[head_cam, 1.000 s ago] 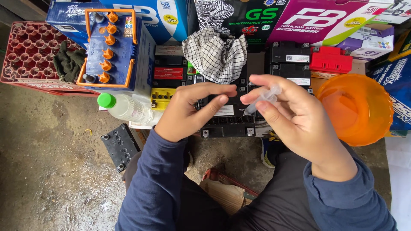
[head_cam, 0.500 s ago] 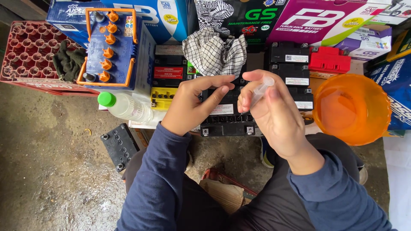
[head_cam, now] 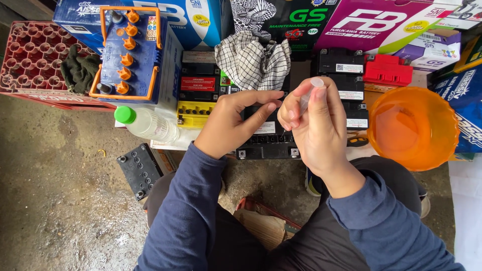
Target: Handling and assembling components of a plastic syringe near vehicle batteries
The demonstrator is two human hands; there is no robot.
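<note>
Beyond the fingers, at the back, runs a row of large printed cartons (head_cam: 351, 22), and to the far left of the fingers sits a red plastic crate (head_cam: 30, 60) with a dark glove lying in it. Next to that crate stands a blue battery (head_cam: 128, 55) with orange caps and an orange carrying frame. Right of the fingers, just beside the right wrist, is an orange plastic bowl (head_cam: 411, 128), translucent; whether it holds liquid I cannot tell. Just beyond the fingertips a checked cloth (head_cam: 253, 60) lies bunched on the stack of small batteries. Directly under the fingers sits a black battery (head_cam: 268, 143), its top row of filler ports partly showing. Left of the left hand lies a clear bottle (head_cam: 148, 124) with a green cap, on its side. The left hand (head_cam: 233, 123) rests on the black battery, fingers stretched toward the right hand, not gripping anything. The right hand (head_cam: 314, 128) pinches a small clear tube (head_cam: 309, 95), upright, its capped end above the fingertips and its lower end pointed down at the battery top. By my judgement the filling or dosing of this battery is under way, with the ports not yet closed; how many cells are done cannot be told.
</note>
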